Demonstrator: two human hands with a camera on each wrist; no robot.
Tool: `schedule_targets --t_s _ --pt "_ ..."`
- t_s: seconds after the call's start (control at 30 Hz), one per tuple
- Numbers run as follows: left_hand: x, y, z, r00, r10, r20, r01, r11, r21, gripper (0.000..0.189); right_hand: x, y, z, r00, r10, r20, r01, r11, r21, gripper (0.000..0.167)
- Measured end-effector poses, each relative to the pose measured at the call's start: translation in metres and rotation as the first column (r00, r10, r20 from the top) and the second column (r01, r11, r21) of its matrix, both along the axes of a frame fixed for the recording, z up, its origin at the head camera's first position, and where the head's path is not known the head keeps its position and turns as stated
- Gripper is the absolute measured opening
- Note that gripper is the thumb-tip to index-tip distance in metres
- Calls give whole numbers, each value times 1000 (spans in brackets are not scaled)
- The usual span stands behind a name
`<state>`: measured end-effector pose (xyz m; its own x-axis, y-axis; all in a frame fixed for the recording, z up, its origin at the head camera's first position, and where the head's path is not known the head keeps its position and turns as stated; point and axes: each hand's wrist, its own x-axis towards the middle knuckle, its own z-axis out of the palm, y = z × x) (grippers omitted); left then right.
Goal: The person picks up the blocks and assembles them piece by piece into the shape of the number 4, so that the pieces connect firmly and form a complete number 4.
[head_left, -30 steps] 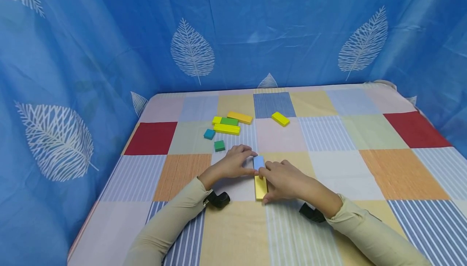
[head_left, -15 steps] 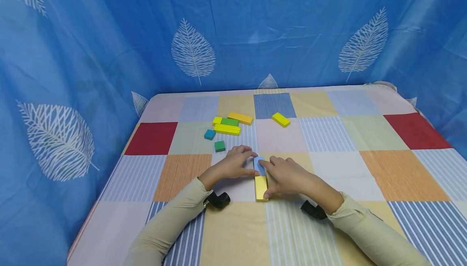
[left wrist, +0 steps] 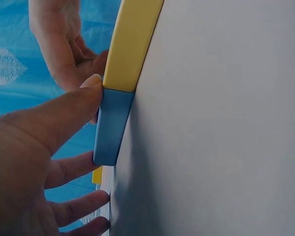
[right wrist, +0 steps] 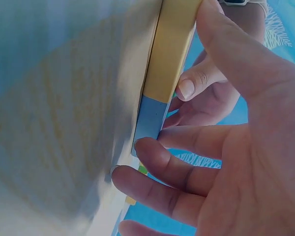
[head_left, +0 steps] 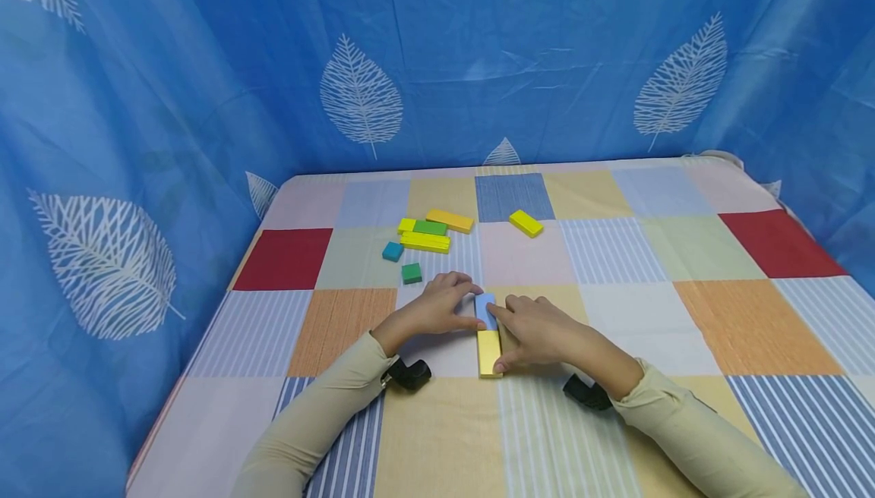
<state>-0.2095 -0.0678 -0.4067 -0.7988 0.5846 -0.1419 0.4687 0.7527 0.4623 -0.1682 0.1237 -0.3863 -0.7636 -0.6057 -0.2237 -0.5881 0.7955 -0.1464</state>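
Note:
A light blue block (head_left: 484,310) and a longer pale yellow block (head_left: 488,354) lie flat on the cloth, end to end and touching. On their left side my left hand (head_left: 439,307) pinches the blue block (left wrist: 113,128), thumb near the joint and a fingertip at its far end. My right hand (head_left: 541,333) comes from the right. Its thumb is on the near part of the yellow block (right wrist: 171,54), while its fingers touch the blue block (right wrist: 151,115). The two hands span the pair from opposite sides.
Beyond the hands lie a green block (head_left: 412,273), a teal block (head_left: 393,251), stacked yellow blocks (head_left: 425,241), a longer green block (head_left: 430,228) and an orange block (head_left: 450,219). A lone yellow block (head_left: 525,223) lies farther right. Blue curtains (head_left: 547,58) enclose the patchwork-covered table (head_left: 629,323).
My right index finger has moved from near the joint onto the blue block, then drawn to its right edge. The right thumb has shifted slightly. The left hand has stayed put.

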Motion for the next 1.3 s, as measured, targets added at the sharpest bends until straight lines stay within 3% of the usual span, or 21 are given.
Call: schedule_targets --t_s 0.33,0.67,0.87,1.13,1.3 --pt "-6 -7 1 999 7 -39 -7 1000 -9 67 0 1 -1 1000 7 -10 -7 1000 2 93" --pt "-24 -31 10 984 168 -64 -170 985 -37 67 1 0 0 1000 -8 9 8 1000 3 93" --pt "-34 -49 12 970 242 -38 -244 968 -62 69 2 0 1 1000 -2 9 2 1000 3 93" --pt "-41 -65 12 959 276 -60 -282 951 -127 68 3 0 1 1000 4 -3 -4 1000 -2 92" --pt "-41 -69 16 959 261 -114 -277 950 -148 63 3 1 1 1000 7 -2 -7 1000 -3 92"
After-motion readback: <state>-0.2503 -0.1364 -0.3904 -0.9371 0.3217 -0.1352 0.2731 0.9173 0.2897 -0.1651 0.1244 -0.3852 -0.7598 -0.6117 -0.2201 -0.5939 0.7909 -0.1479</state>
